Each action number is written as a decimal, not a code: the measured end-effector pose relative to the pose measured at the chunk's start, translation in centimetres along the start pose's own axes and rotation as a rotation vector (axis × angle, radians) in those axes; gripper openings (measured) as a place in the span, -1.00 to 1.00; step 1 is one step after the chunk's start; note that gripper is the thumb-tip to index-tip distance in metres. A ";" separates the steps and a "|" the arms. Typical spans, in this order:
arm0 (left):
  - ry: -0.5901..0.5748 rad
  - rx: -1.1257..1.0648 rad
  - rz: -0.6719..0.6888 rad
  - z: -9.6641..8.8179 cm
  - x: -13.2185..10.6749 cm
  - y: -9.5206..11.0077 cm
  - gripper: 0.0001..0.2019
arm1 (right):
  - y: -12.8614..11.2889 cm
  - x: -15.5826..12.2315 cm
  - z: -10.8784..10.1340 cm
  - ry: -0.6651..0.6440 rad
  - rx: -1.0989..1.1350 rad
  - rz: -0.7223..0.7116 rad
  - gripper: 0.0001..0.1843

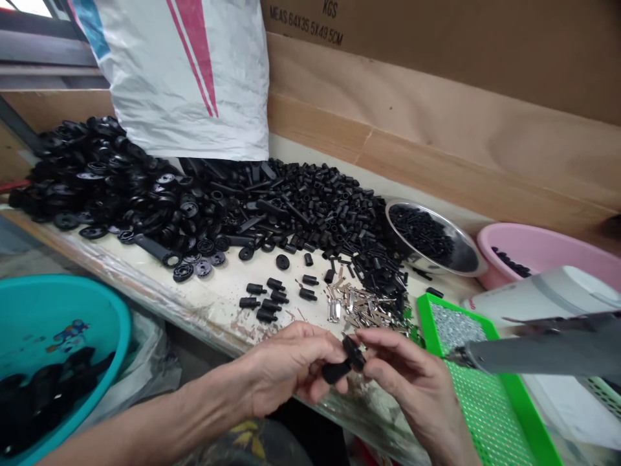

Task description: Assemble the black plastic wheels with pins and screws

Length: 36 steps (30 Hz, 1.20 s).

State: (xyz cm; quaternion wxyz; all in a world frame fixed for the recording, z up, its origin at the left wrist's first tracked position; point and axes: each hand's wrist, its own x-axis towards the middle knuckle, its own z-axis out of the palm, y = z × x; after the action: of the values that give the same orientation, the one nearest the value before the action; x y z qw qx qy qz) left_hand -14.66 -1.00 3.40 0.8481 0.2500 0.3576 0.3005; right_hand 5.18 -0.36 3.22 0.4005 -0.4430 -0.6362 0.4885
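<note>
We pinch a small black plastic part [350,355] between both hands, just above the workbench [218,323]. Our left hand [291,366] is clenched around its lower end, and the fingertips [365,339] of our right hand [412,382] grasp its upper end. At twelve o'clock lies a heap of silver metal clips [354,304]; at ten, a loose group of black plastic pegs [264,298]. Black tubes [320,207] and black wheels [111,168] spread beyond them, against a white woven sack [184,71]. A steel bowl [466,246] and a pink basin [557,249] sit at two o'clock, a green mesh tray [524,408] at four, a grey tool [533,355] at three, and a teal basin [97,291] at nine.
</note>
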 end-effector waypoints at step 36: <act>-0.186 -0.047 0.186 -0.5 0.0 -1.0 -0.80 | -0.6 -0.2 0.4 0.001 -0.114 -0.144 -0.74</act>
State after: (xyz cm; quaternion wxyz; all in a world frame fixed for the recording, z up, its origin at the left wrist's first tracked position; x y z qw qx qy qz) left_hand -14.76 -1.62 2.43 0.8516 0.2889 0.2458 0.3617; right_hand 4.77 -0.73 3.76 0.4091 -0.4184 -0.6929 0.4213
